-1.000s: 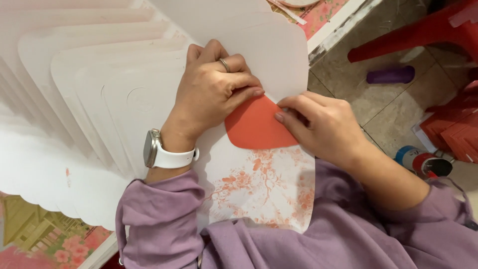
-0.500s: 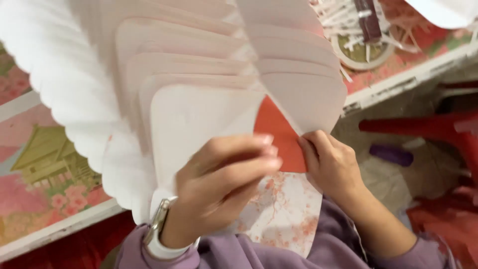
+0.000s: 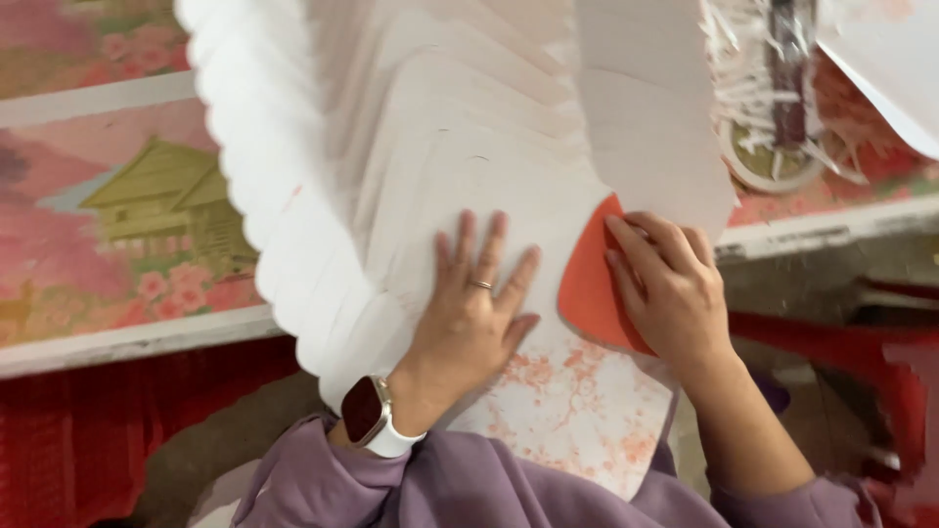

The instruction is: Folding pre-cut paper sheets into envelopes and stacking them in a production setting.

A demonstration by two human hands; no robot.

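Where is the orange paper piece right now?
In the head view, the orange paper piece sits right of centre, under the right hand's fingers, beside the flat left hand, against the fanned white sheets.

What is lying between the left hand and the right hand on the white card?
In the head view, between the left hand and right hand lies the rounded red-orange paper flap on the white card sheets.

From my remote feed, a table (image 3: 117, 337) with a white edge and a pink floral covering showing a golden house carries a fanned stack of white scalloped card sheets (image 3: 293, 225), with a round dish of white strips (image 3: 773, 161) near its far end.
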